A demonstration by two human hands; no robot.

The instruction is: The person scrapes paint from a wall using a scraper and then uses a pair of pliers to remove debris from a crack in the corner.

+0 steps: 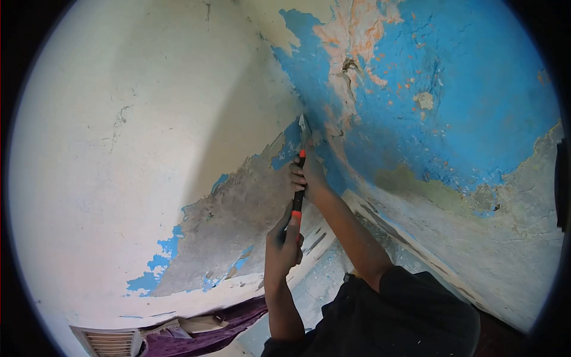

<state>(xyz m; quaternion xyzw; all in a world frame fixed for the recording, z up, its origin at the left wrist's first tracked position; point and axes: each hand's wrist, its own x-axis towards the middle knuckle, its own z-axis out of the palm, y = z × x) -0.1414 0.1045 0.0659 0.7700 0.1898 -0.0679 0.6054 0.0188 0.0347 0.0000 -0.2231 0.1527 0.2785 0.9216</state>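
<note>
Well, I see the scraper (299,190) pointing up into the corner, its tip by the ragged edge where cream paint meets blue. My left hand (284,243) is closed round the lower handle; my right hand (308,174) wraps it nearer the metal blade (304,128). Broad, flat cream wall (119,131) gives room leftward, while the blue wall (476,89) crowds in at right, cracked and flaking. Rough grey plaster (220,244) lies bare beside both hands.

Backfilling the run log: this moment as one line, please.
left hand: on lower end of scraper handle | right hand: higher, nearer blade | blade: at wall corner | nearby: peeling blue paint
</note>
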